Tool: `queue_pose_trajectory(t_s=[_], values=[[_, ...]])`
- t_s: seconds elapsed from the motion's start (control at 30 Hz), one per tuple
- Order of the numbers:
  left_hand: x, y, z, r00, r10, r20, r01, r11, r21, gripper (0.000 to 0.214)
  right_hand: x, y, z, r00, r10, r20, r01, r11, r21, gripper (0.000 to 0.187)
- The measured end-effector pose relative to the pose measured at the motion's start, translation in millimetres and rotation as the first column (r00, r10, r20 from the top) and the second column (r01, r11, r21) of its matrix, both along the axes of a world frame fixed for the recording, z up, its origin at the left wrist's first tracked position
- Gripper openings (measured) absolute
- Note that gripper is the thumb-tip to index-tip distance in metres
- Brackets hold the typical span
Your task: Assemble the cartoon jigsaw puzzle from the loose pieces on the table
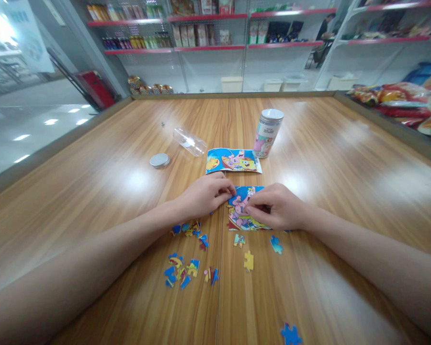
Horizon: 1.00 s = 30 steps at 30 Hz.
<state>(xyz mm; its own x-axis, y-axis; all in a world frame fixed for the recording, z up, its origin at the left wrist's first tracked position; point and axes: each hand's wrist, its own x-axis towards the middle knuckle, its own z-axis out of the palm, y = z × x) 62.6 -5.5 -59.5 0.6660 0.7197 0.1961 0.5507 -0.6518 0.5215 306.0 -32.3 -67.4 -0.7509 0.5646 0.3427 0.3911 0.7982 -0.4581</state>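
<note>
A partly assembled jigsaw puzzle point(239, 218) with pink and yellow cartoon figures on blue lies flat in front of me. My left hand point(210, 194) reaches its upper left edge, thumb and curled fingers closed against the border. Over the puzzle's right part, my right hand point(278, 206) is closed in a pinch with its fingertips on the surface; whatever is between them is hidden. Below the puzzle lie a teal piece point(239, 240), a yellow piece point(249, 261) and a blue piece point(276, 245). Several loose pieces point(181, 270) are scattered to the left, below my left forearm.
A picture sheet point(233, 160) lies beyond the puzzle, next to an upright printed can point(268, 133). Further left are a clear plastic cylinder point(189, 142) on its side and a silver lid point(160, 160). One blue piece point(290, 334) sits near me. Shelves point(211, 48) stand behind the table.
</note>
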Motion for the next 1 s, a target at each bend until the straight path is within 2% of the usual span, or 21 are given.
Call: queue_pose_trajectory(t_s=[0.23,0.4,0.6,0.7,0.77,0.87,0.93,1.0], values=[[-3.3,1.5,-1.7,0.997,-0.013,0.075,0.017,0.999,-0.052,0.013,-0.7,-0.3,0.9,1.0,0.001,-0.008,-0.001,1.0,-0.002,0.028],[-7.2,1.2,-1.2,0.981,-0.142,0.134,0.141,0.99,0.015,0.019,-0.8,-1.1,1.7,1.0,-0.002,0.002,0.002,1.0,-0.001,0.03],[-7.8,0.9,-2.2,0.983,-0.147,0.112,0.142,0.989,0.05,0.023,-0.2,-1.6,1.6,1.0,0.001,-0.001,-0.001,1.0,0.004,0.028],[-8.4,0.4,-2.4,0.981,-0.175,0.082,0.169,0.982,0.08,0.025,0.3,-1.3,0.0,0.999,0.002,-0.034,-0.001,0.999,0.045,0.026],[-9.0,0.5,-2.6,0.978,-0.199,0.062,0.193,0.976,0.097,0.026,0.6,-1.1,-0.5,0.997,-0.031,-0.073,0.038,0.994,0.098,0.025],[-9.5,1.5,-3.0,0.978,-0.202,0.045,0.197,0.975,0.108,0.026,0.9,-1.1,0.1,0.982,-0.15,-0.117,0.168,0.973,0.16,0.015],[-9.3,2.0,-3.2,0.977,-0.205,0.051,0.199,0.974,0.11,0.026,0.4,-1.5,0.6,0.971,-0.219,-0.094,0.233,0.956,0.176,0.019],[-8.9,2.3,-3.5,0.975,-0.211,0.072,0.201,0.972,0.121,0.026,-0.4,-1.9,0.3,0.974,-0.226,-0.019,0.225,0.955,0.191,0.022]])
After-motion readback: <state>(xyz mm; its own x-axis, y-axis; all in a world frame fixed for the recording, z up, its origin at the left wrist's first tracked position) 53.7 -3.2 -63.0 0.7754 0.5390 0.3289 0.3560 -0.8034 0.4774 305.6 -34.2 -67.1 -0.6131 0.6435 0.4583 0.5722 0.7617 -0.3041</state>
